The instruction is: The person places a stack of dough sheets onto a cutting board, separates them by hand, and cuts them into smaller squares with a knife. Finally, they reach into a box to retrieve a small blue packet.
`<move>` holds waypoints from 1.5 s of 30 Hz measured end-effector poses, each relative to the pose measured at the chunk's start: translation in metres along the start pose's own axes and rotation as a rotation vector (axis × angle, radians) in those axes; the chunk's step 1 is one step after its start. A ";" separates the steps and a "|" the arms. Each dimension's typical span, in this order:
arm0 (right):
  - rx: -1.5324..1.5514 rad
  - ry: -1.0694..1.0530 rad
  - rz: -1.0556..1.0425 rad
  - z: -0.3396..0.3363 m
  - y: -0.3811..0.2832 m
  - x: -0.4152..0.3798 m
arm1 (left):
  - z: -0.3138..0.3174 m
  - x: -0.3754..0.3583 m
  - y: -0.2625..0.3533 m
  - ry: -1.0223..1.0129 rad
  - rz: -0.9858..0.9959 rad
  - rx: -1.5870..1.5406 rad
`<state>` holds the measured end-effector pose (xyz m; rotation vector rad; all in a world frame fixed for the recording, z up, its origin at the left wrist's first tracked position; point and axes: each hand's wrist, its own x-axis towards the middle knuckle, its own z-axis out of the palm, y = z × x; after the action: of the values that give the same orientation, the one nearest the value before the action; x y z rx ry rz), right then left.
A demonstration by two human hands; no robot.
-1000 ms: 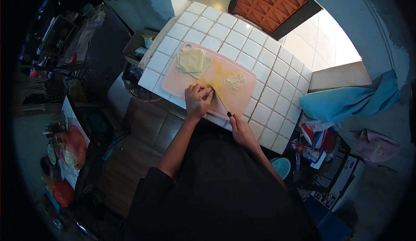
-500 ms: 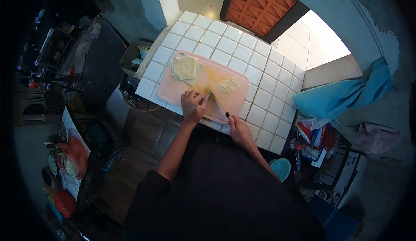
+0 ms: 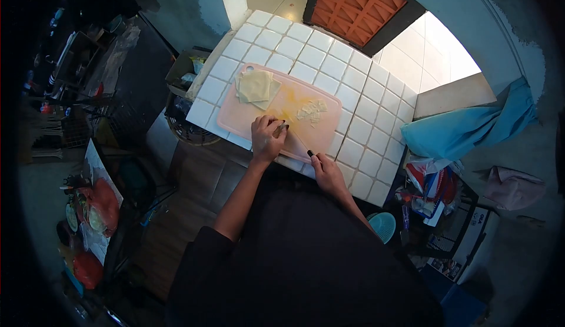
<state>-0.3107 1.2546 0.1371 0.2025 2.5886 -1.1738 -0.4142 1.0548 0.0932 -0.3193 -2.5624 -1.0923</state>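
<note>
A pink cutting board (image 3: 235,117) lies on a white tiled counter. My left hand (image 3: 268,139) is at the board's near edge, its fingers closed on a small dark greenish piece beside the knife blade. My right hand (image 3: 328,174) is wrapped round the black handle of a knife (image 3: 310,153), whose thin blade points up and left toward my left fingertips. Pale square sheets (image 3: 255,87) are stacked at the board's upper left. Small pale cut pieces (image 3: 312,111) lie on its right part, with yellow stains between them and the stack.
The tiled counter (image 3: 365,144) extends to the right. A teal cloth (image 3: 441,136) hangs at the right wall above a cluttered rack. A green basket (image 3: 382,227) is low at right. At far left a side table holds red bags (image 3: 103,206).
My left hand has shifted slightly, and the small piece in its fingers shows more clearly. The view has tilted a little. My right hand keeps its hold on the knife.
</note>
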 end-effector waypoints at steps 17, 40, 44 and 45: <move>-0.192 0.049 -0.022 0.000 -0.008 -0.001 | -0.002 -0.001 0.006 -0.006 -0.041 -0.015; -0.138 0.003 0.049 0.001 -0.009 0.004 | -0.003 0.002 0.002 0.016 0.041 0.101; -0.221 -0.021 0.090 -0.001 -0.018 0.007 | -0.007 0.003 0.006 -0.002 0.053 0.096; -0.222 -0.025 0.098 -0.004 -0.017 0.003 | -0.008 0.003 0.008 0.000 0.034 0.085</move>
<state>-0.3181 1.2461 0.1507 0.2610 2.6282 -0.8429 -0.4124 1.0548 0.1049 -0.3400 -2.5848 -0.9690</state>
